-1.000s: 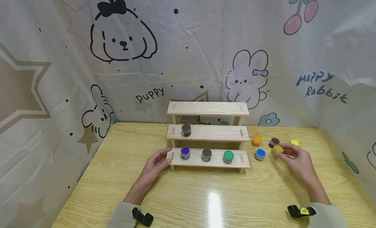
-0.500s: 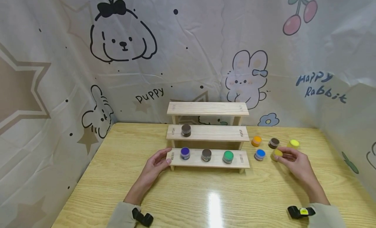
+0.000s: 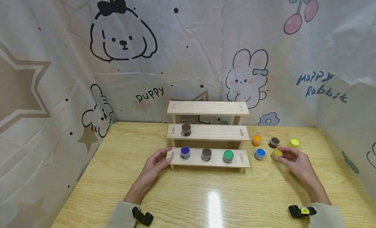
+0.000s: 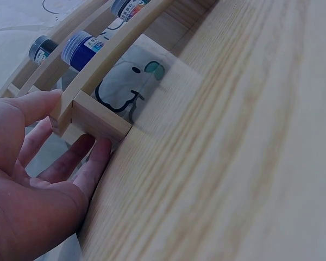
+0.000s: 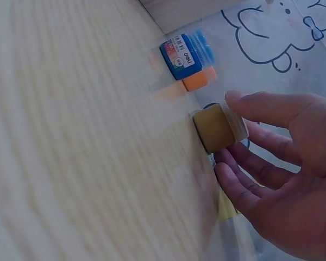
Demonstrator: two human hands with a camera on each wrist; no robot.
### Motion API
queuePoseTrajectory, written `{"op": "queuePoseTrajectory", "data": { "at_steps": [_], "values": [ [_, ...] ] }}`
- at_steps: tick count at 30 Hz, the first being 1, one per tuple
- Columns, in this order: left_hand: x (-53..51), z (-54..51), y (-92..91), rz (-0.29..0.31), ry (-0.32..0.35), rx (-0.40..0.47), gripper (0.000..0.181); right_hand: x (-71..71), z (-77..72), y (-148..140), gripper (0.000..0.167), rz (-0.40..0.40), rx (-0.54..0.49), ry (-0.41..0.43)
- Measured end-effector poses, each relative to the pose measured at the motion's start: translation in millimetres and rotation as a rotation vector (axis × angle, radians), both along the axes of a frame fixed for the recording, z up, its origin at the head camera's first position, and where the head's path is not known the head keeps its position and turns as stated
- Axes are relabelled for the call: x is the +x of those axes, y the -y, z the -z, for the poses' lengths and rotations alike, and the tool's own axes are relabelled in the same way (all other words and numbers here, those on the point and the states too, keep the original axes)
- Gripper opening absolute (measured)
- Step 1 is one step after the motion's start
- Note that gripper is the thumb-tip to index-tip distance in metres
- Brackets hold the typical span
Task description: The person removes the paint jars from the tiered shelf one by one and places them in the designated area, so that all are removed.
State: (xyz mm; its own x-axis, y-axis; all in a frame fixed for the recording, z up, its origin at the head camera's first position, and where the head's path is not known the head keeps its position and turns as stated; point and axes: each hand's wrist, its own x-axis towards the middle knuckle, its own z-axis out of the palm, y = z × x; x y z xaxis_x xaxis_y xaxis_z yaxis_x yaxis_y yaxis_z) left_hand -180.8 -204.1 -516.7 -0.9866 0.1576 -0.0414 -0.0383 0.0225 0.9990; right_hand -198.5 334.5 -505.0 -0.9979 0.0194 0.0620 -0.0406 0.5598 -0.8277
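Note:
My right hand point(image 3: 298, 162) pinches a mustard-yellow paint jar point(image 3: 276, 154) by its lid. In the right wrist view that jar point(image 5: 214, 129) sits at the table surface, thumb on one side and fingers on the other. My left hand point(image 3: 155, 163) grips the left end of the bottom step of a three-tier wooden display shelf point(image 3: 208, 107). In the left wrist view the thumb lies against the board's end and the fingers reach beneath, by the leg. On the bottom step stand a purple jar point(image 3: 185, 153), a brown jar point(image 3: 206, 154) and a green jar point(image 3: 228, 156). The middle step bears a dark brown jar point(image 3: 186, 129).
Around the right hand are an orange jar point(image 3: 257, 140), a blue jar point(image 3: 259, 154), another dark brown jar point(image 3: 274, 142) and a bright yellow jar point(image 3: 293, 143). They stand on the wooden table point(image 3: 188, 195), right of the shelf. A printed curtain point(image 3: 188, 58) hangs behind and at both sides.
My right hand has lowered the mustard-yellow jar slightly toward me, onto the table, which uncovers more of the bright yellow jar. My left hand has stayed at the shelf's end.

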Motion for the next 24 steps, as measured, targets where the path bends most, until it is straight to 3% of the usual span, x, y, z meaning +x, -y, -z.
{"op": "queuePoseTrajectory", "data": {
  "at_steps": [12,24],
  "values": [
    [-0.1,1.5,0.6,-0.001,0.002,-0.004,0.05,4.3,-18.8,4,0.051,0.047,-0.021,-0.128],
    [-0.1,1.6,-0.8,-0.012,-0.001,0.009,0.049,10.5,-45.7,27,0.043,-0.026,-0.079,-0.218]
  ]
}}
